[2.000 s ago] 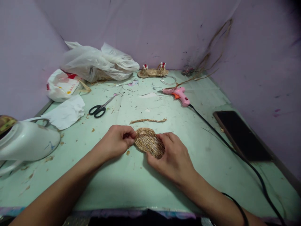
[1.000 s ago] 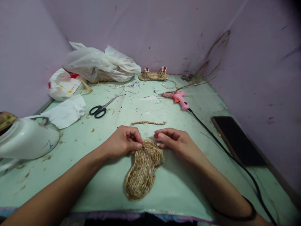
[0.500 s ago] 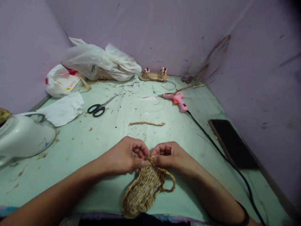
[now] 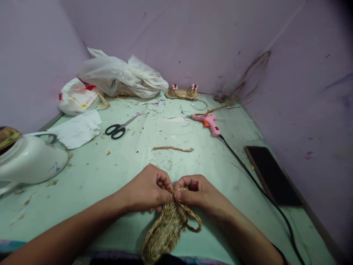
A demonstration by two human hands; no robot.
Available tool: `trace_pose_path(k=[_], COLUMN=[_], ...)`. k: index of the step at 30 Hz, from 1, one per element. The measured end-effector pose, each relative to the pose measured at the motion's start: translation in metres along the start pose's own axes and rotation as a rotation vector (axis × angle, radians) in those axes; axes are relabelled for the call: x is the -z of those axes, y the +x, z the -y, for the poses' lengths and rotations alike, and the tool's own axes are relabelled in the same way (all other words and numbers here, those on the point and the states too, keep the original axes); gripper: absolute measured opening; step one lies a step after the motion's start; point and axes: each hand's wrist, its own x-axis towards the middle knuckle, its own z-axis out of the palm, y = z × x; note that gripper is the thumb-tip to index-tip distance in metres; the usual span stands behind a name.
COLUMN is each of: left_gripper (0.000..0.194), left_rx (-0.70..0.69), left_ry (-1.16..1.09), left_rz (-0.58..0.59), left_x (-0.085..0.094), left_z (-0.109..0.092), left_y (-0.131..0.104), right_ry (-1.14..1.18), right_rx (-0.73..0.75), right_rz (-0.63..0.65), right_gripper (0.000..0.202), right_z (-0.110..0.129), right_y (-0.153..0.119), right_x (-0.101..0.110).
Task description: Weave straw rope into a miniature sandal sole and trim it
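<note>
A woven straw sole is held near the front edge of the table, its upper end between both hands. My left hand pinches it at the top left. Beside it, my right hand pinches a braided cord at the same end; the fingertips of both hands nearly touch. The cord loops out on the right side of the sole. A short braided piece lies flat beyond the hands.
Black-handled scissors, white paper and a white pot-like object are on the left. On the right lie a pink glue gun with a black cable and a phone. Plastic bags and a beaded straw piece stand behind.
The whole view has shifted slightly, with the table's things sitting a little lower. Both hands remain pinched at the sole's upper end, and the right fingertips have moved closer to the left.
</note>
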Motion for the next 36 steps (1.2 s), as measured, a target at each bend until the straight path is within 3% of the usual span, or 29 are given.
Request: trace_pose_path(k=[10, 18, 22, 25, 28, 31, 36], left_gripper=[0.011, 0.009, 0.010, 0.009, 0.007, 0.006, 0.007], left_rx=[0.063, 0.064, 0.059, 0.063, 0.057, 0.052, 0.061], left_ry=[-0.084, -0.106, -0.087, -0.077, -0.071, -0.082, -0.108], left_rz=[0.070, 0.103, 0.063, 0.045, 0.067, 0.071, 0.064], left_x=[0.001, 0.004, 0.005, 0.006, 0.007, 0.007, 0.006], left_z=[0.003, 0.002, 0.001, 0.002, 0.003, 0.003, 0.002], left_y=[0.005, 0.006, 0.008, 0.009, 0.011, 0.012, 0.011], right_ry=[0.055, 0.056, 0.048, -0.050, -0.156, -0.120, -0.029], right_rx=[-0.057, -0.014, 0.014, 0.133, 0.260, 0.211, 0.131], right_rz=[-0.045, 0.077, 0.109, 0.059, -0.031, -0.082, -0.108], right_gripper=[0.011, 0.024, 0.029, 0.039, 0.031, 0.022, 0.026], right_z=[0.002, 0.003, 0.005, 0.003, 0.001, 0.002, 0.004], right_y=[-0.001, -0.005, -0.006, -0.006, -0.006, -0.006, -0.003], right_x=[-0.011, 0.002, 0.003, -0.001, -0.005, -0.006, -0.008])
